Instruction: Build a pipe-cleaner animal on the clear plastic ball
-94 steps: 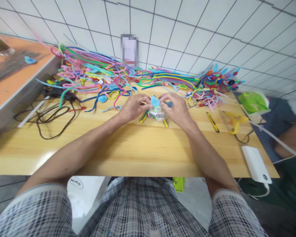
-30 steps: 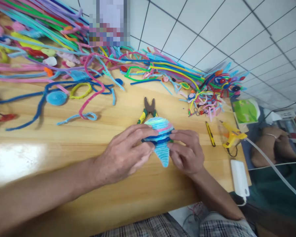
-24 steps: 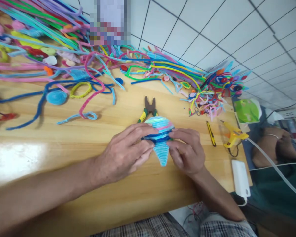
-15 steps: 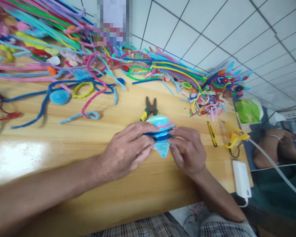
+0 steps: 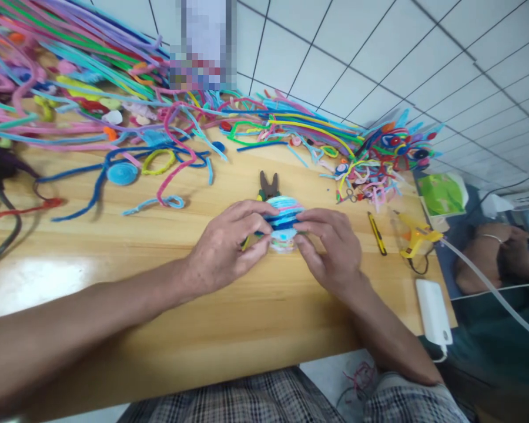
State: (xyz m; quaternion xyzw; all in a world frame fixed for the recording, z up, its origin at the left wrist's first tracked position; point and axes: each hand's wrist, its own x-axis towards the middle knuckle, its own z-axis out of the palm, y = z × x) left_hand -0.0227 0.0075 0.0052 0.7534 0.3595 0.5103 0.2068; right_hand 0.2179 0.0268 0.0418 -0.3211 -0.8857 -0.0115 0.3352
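Between my hands is a small striped craft piece [image 5: 285,220] in light blue, dark blue and pink, made of fuzzy stems. My left hand [image 5: 229,244] pinches its left edge, and my right hand [image 5: 332,244] grips the right edge with the fingertips. Its lower part looks pale and rounded, slightly blurred. Right behind the piece lie pliers [image 5: 270,185] with dark jaws pointing away and green-yellow handles, partly hidden by my left hand and the piece.
Fuzzy stems [image 5: 101,64] heap along the table's back and left. A light blue disc [image 5: 122,173] lies left. At right are a yellow cutter [image 5: 377,234], a yellow glue gun [image 5: 418,234], a white power box [image 5: 434,311] and another person's arm [image 5: 480,258].
Both hands have moved slightly up with the craft piece. Its light blue pointed end no longer shows; a pale rounded part is seen there instead. The camera view has shifted a little.
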